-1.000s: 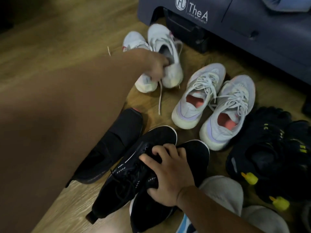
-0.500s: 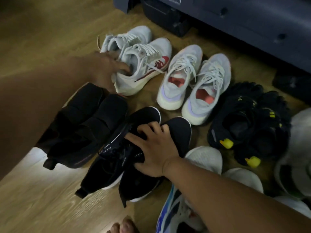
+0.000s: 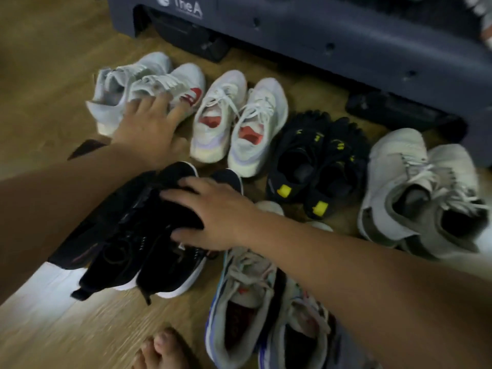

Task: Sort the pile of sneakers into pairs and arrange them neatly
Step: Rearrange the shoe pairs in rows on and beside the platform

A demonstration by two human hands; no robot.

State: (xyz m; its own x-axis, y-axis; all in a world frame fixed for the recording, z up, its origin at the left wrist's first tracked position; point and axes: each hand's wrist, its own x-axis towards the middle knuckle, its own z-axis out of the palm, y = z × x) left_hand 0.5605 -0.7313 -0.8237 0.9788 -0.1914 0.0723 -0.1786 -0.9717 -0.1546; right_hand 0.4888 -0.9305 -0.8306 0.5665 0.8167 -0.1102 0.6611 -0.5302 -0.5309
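White pair point(image 3: 183, 75) now set in the row; left hand point(image 3: 149, 123) lies flat on it; right hand point(image 3: 215, 217) clamps black pair point(image 3: 138, 249), likely placed next.

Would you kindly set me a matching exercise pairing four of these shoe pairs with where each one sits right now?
Things:
1. white lace-up sneakers with red logos
2. black knit sneakers with white soles
3. black toe shoes with yellow tabs
4. white mesh sneakers with coral insoles

States:
A. gripped by the right hand
B. untouched, beside the grey high-top sneakers
C. under the left hand
D. untouched, second pair from the left in the far row

Pairs: 1-C, 2-A, 3-B, 4-D
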